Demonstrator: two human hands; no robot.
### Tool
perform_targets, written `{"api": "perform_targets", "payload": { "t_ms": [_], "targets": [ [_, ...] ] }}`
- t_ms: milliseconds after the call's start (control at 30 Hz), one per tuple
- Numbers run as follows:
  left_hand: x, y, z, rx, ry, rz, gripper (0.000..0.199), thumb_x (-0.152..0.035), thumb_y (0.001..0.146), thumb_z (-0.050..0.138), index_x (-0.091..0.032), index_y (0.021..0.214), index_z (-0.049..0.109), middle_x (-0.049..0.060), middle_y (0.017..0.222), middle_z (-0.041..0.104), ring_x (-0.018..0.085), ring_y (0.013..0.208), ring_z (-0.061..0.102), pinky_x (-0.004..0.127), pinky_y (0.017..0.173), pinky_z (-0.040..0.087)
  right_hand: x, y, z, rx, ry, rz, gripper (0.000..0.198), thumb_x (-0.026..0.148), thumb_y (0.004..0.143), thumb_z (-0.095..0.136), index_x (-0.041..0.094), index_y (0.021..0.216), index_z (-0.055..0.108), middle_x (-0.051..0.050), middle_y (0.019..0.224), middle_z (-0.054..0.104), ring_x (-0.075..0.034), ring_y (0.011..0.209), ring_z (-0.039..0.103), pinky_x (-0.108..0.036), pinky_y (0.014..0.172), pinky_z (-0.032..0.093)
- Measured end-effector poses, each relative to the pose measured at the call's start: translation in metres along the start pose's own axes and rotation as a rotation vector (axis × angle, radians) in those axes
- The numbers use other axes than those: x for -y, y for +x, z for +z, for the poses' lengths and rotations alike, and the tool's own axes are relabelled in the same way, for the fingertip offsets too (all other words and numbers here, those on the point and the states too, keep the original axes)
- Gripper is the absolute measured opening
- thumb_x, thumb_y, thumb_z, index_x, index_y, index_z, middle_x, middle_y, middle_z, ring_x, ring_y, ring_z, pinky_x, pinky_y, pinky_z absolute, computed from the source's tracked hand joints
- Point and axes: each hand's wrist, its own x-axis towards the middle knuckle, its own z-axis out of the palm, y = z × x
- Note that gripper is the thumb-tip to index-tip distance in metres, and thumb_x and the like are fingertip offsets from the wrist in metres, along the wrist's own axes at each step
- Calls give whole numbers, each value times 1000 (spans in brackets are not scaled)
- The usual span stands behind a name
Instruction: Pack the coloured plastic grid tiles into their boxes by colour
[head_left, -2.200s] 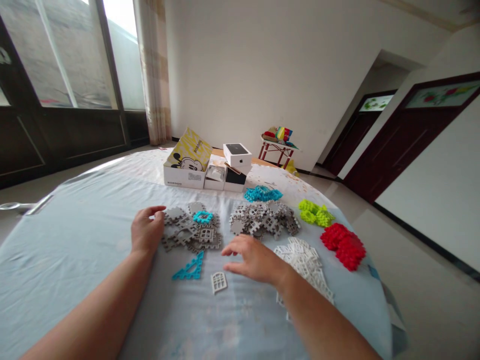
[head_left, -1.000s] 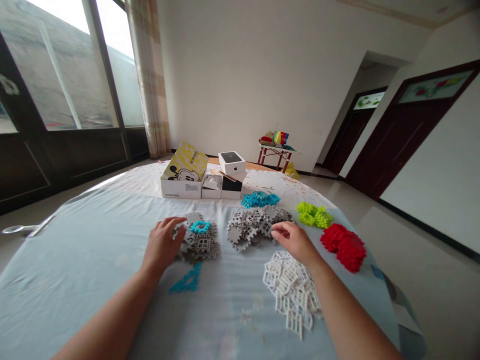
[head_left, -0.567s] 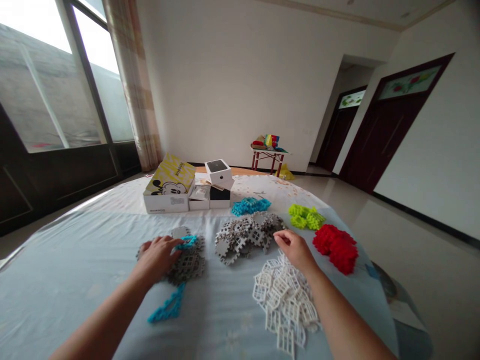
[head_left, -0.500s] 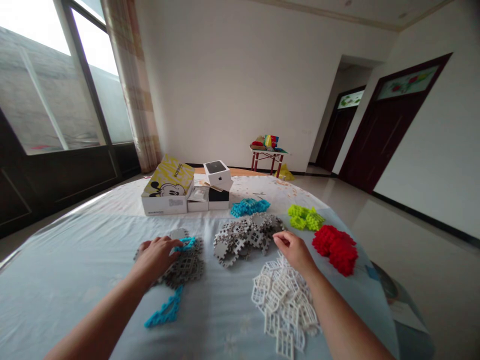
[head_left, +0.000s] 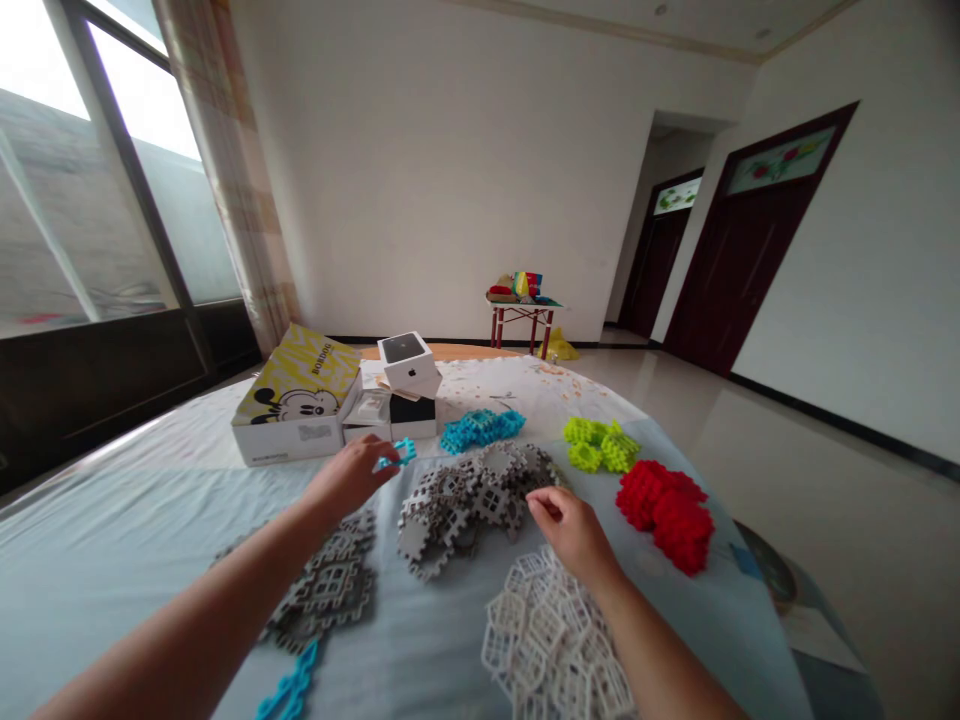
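Observation:
A small blue plastic building piece (head_left: 406, 452) is pinched in the fingers of my left hand (head_left: 355, 474), raised in front of the white boxes. Below that arm lies a flat stack of grey interlocking pieces (head_left: 330, 580), partly hidden by my forearm. Another blue piece (head_left: 289, 690) rests nearer me. My right hand (head_left: 570, 525) is closed at the right edge of a grey heap of building pieces (head_left: 465, 505); what its fingers hold, if anything, cannot be made out. White lattice pieces (head_left: 544, 640) are piled under my right wrist.
A blue pile (head_left: 484, 430) lies behind the grey heap. Green pieces (head_left: 601, 445) and a red pile (head_left: 667, 512) are to the right. A yellow-lidded box (head_left: 300, 395) and a white phone box (head_left: 409, 362) stand at back left of the cloth-covered round table.
My left hand has lifted a blue piece off the grey stack and carried it forward and right. My right hand stays by the grey heap. The view has shifted slightly.

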Motion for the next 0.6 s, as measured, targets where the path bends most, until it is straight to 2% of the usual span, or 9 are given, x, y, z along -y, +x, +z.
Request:
{"api": "perform_targets", "payload": {
  "t_ms": [200, 267, 333, 467, 600],
  "targets": [
    [-58, 86, 23, 1, 32, 105, 16, -28, 81, 56, -22, 93, 65, 6, 99, 62, 21, 96, 57, 34, 83, 44, -3, 2, -3, -21, -24, 7, 21, 30, 84, 46, 18, 86, 63, -7, 81, 65, -18, 75, 62, -28, 69, 49],
    [-70, 111, 31, -3, 55, 91, 22, -30, 84, 54, -18, 102, 59, 7, 108, 60, 20, 96, 57, 40, 83, 46, -4, 2, -6, -33, -26, 21, 21, 29, 84, 46, 18, 87, 63, -6, 81, 65, -17, 75, 62, -27, 69, 49],
    [-77, 129, 39, -7, 70, 64, 26, -31, 86, 52, -18, 108, 56, 7, 113, 57, 20, 96, 57, 41, 81, 48, -5, 3, -10, -50, -34, 32, 21, 29, 85, 46, 18, 87, 63, -6, 81, 65, -17, 75, 61, -26, 69, 48],
    [-77, 132, 48, -27, 68, 38, 28, -31, 85, 53, -18, 110, 55, 8, 114, 57, 20, 95, 58, 42, 80, 49, -2, 3, -15, -83, -47, 30, 21, 29, 85, 45, 18, 88, 63, -5, 82, 65, -17, 76, 61, -25, 69, 48],
    [-59, 102, 34, -82, 30, 67, 21, -31, 82, 55, -21, 99, 63, 6, 104, 61, 21, 99, 56, 37, 86, 45, 0, 2, -13, -63, -48, 6, 21, 30, 85, 46, 18, 88, 63, -5, 82, 65, -17, 76, 61, -25, 69, 48]
  ]
}}
